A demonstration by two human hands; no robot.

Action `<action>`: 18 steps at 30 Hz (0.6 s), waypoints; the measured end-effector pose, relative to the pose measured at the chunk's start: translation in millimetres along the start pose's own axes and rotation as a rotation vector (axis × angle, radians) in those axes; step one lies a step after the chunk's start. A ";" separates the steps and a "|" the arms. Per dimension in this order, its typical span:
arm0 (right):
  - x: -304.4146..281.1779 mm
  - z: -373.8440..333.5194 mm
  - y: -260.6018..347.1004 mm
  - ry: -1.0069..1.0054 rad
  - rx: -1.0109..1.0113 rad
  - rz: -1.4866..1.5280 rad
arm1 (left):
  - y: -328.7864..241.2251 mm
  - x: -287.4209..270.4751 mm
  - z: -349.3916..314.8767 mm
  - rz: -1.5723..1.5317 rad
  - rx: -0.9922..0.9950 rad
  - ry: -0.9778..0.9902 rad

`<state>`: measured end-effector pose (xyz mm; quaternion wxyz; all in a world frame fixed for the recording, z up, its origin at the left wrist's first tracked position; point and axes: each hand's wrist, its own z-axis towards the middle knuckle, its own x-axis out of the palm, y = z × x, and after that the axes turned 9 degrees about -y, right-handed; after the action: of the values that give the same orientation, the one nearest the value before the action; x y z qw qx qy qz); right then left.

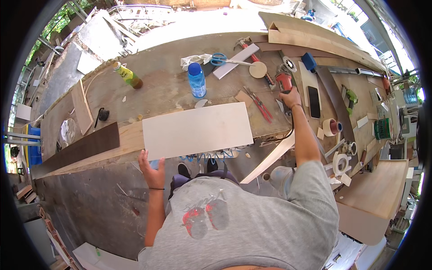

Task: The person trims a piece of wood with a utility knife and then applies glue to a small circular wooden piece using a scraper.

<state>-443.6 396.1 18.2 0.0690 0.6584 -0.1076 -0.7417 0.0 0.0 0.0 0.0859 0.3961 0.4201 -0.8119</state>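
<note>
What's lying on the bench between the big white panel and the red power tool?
In the head view, red-handled pliers lie between the white panel and the red power tool gripped by the right hand, with a small wood offcut beside them.
</note>
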 end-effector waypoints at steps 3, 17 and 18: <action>-6.7 -69.2 23.3 0.085 0.008 0.616 | -28.1 -35.1 29.0 -0.105 0.002 0.043; -116.1 -325.1 149.1 0.823 -0.256 1.175 | -140.5 19.2 18.0 -1.949 -0.699 1.215; -121.1 -326.6 151.8 0.774 -0.329 1.086 | -134.8 17.9 12.8 -1.986 -0.694 1.186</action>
<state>-110.7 256.4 136.7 0.5637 0.7097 -0.2761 -0.3198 -83.0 79.1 74.2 -0.6801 0.1677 0.7112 -0.0599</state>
